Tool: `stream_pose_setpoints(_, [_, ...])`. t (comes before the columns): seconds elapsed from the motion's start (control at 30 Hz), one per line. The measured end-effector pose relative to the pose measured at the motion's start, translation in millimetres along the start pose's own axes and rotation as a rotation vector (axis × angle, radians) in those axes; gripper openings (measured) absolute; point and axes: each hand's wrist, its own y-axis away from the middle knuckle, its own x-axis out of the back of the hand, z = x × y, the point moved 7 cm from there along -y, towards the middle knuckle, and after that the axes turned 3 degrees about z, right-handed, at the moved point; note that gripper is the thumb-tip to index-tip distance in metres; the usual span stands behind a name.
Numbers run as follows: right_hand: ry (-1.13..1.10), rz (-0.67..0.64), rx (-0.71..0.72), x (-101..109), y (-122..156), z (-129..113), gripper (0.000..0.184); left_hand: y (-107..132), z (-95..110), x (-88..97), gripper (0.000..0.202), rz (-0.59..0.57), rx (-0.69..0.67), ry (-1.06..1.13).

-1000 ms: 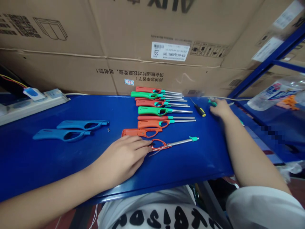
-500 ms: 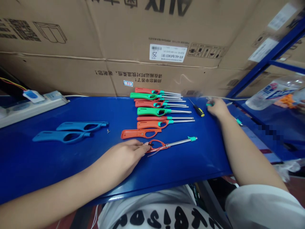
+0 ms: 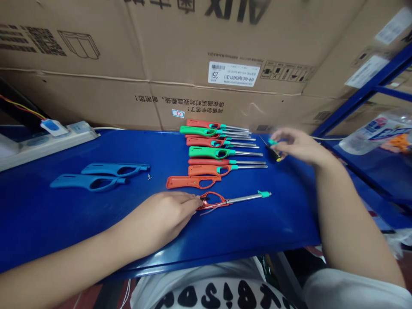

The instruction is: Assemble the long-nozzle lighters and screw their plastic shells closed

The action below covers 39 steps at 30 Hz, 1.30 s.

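My left hand [image 3: 175, 210] is closed around the handle end of an opened orange gas lighter [image 3: 215, 201]. A loose wire runs beside its finger loop, and a teal piece sits near the tip of its metal tube. In my right hand [image 3: 294, 143], slightly blurred, a small teal plastic part [image 3: 273, 142] is pinched between the fingers, above a screwdriver [image 3: 273, 153] with a black and yellow handle. Just behind the left hand lies a separate orange handle shell [image 3: 193, 182]. Several assembled red, green and orange lighters [image 3: 212, 152] lie in a row beyond it.
Two blue handle shells [image 3: 93, 182] lie at the left, with small screws [image 3: 149, 176] beside them. A white power strip [image 3: 51, 137] is at the back left. A cardboard box [image 3: 180, 51] walls the back of the blue table [image 3: 154, 148]. A plastic bottle [image 3: 373, 132] lies at the right.
My right hand has moved left with the teal part, from the table's right side to over the screwdriver. The left hand keeps its hold on the orange lighter. The view has shifted slightly.
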Motion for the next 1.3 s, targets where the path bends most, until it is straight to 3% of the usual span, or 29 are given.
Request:
stream_pose_setpoints(0.07, [-0.210, -0.366, 0.031, -30, 18, -33, 0.025, 0, -1, 0.9, 0.028, -0.001, -0.005, 0.005])
stream_pose_setpoints(0.13, [-0.306, -0.617, 0.027, -53, 39, -59, 0.025, 0, -1, 1.2, 0.029, -0.008, -0.004, 0.006])
stream_pose_setpoints(0.23, [-0.349, -0.842, 0.004, -77, 64, -81, 0.029, -1, -2, 1.4, 0.029, -0.021, 0.004, 0.015])
stream_pose_setpoints(0.3, [-0.343, -0.917, 0.016, -88, 72, -87, 0.035, -2, -3, 1.5, 0.028, -0.028, 0.008, 0.020])
stream_pose_setpoints(0.4, [-0.259, -0.914, 0.082, -94, 74, -88, 0.040, -3, -5, 0.5, 0.028, -0.045, 0.011, 0.020])
stream_pose_setpoints(0.57, [-0.110, -0.777, 0.244, -87, 64, -90, 0.039, -6, -6, 0.2, 0.027, -0.047, 0.019, 0.002])
stream_pose_setpoints(0.73, [0.013, -0.771, 0.377, -90, 66, -95, 0.024, -7, -7, 0.5, 0.027, -0.034, 0.057, 0.045])
stream_pose_setpoints(1.03, [-0.138, -0.639, 0.611, -96, 94, -143, 0.009, -7, -13, -3.6, 0.025, -0.051, 0.138, 0.201])
stream_pose_setpoints(1.3, [-0.237, -0.624, 0.639, -113, 108, -152, 0.009, -7, -15, -6.6, 0.019, -0.060, 0.183, 0.293])
